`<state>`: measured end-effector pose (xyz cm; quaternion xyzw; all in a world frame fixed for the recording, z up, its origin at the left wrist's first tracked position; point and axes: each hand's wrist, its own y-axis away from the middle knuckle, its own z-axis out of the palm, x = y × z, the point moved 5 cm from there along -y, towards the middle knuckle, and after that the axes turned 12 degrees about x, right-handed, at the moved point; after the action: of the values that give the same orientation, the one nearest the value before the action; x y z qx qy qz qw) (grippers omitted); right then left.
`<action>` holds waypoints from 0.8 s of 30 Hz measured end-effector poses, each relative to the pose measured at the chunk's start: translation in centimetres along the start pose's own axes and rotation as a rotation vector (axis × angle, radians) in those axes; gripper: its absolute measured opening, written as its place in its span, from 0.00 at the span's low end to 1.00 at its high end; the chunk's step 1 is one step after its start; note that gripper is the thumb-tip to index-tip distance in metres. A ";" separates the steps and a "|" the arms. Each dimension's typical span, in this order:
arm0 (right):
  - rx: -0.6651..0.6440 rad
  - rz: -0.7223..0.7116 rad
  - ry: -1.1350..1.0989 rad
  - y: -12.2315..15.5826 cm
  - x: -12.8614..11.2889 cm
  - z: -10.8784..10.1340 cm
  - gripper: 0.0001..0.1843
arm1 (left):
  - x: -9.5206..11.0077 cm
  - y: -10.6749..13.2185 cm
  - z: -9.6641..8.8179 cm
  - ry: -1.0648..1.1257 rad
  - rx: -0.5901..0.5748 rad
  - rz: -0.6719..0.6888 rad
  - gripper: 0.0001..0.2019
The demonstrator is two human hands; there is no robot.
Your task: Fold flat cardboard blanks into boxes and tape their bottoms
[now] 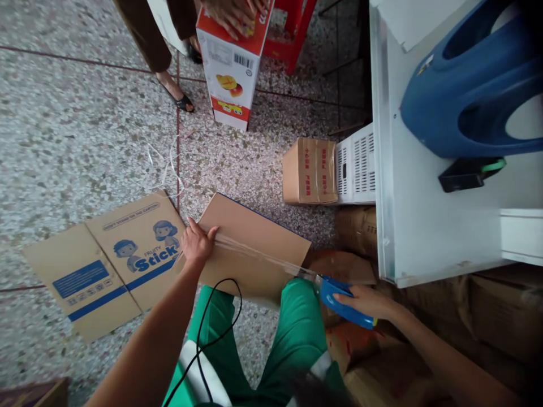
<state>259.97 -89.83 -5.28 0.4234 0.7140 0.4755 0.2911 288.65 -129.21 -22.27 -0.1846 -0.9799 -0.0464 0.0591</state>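
A brown cardboard carton [254, 237] sits before my knees, its plain face up. My left hand [197, 243] presses on its left edge, thumb and forefinger spread apart. A strip of clear tape [263, 257] stretches from beside that hand across the carton to a blue tape dispenser [341, 302]. My right hand [367, 301] is closed around this dispenser, just beyond the carton's right edge. To the left, a flat cardboard piece [97, 260] printed "Fruity Stick" lies at the carton's side; whether the two are joined is hidden by my left hand and arm.
Another person's hands [237, 17] rest on a red and white box [231, 73] ahead, near a red stool [292, 34]. A small carton [309, 171] stands by a white table [445, 226] bearing a blue plastic stool [466, 90]. A black cable [206, 345] hangs over my lap.
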 end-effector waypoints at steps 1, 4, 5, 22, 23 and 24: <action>-0.024 0.008 0.005 -0.9 0.1 0.5 0.31 | 0.0 0.1 0.1 -0.002 -0.001 -0.003 0.51; -0.047 0.041 0.042 -2.9 0.8 1.9 0.29 | 0.4 0.5 0.4 -0.009 -0.002 -0.011 0.50; -0.047 0.052 0.046 -3.3 1.0 2.4 0.29 | 0.5 0.7 0.4 -0.010 -0.006 -0.015 0.50; -0.069 0.052 -0.073 -8.7 -0.4 8.8 0.34 | 1.4 0.8 0.3 -0.002 -0.011 -0.024 0.48; -0.066 0.049 -0.077 -8.6 -0.7 8.9 0.34 | 1.7 0.8 -0.1 -0.005 0.017 -0.026 0.47; -0.060 0.046 -0.081 -8.5 -0.9 9.0 0.34 | 2.2 1.0 -0.8 -0.008 0.069 -0.025 0.45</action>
<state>264.96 -88.37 -16.56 0.4498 0.6772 0.4856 0.3214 287.03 -127.59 -21.15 -0.1702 -0.9835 -0.0125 0.0608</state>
